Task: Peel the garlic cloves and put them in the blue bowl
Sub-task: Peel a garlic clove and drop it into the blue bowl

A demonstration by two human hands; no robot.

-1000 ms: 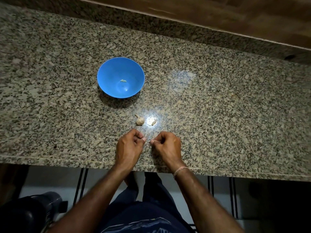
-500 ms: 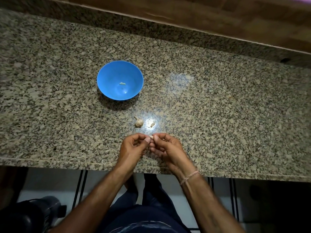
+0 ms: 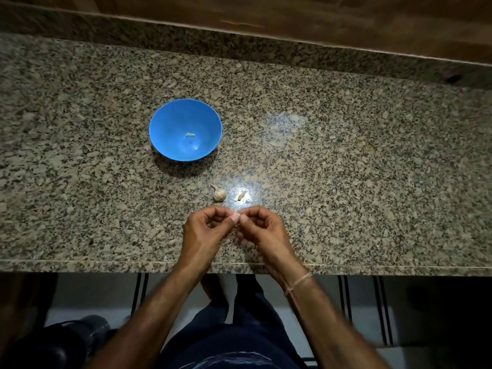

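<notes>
From the head view, the left hand [image 3: 205,233] and right hand [image 3: 262,230] meet over the near part of the speckled granite surface [image 3: 346,169]. Both have curled fingers, and their thumbs and forefingers pinch one small garlic clove [image 3: 236,216] between them. The clove shows only as a pale tip where the fingertips touch, so I cannot tell how much skin is on it. Just beyond the hands, a small garlic head [image 3: 219,193] lies on the surface with its stem pointing up-left. A small pale piece [image 3: 242,195] lies just to its right in a glare patch, apart from it. Farther back and to the left stands the blue bowl [image 3: 165,134], well apart from the hands, with one peeled clove [image 3: 190,134] on its inner wall near the bottom. A thin thread band [image 3: 298,283] circles the right wrist.
</notes>
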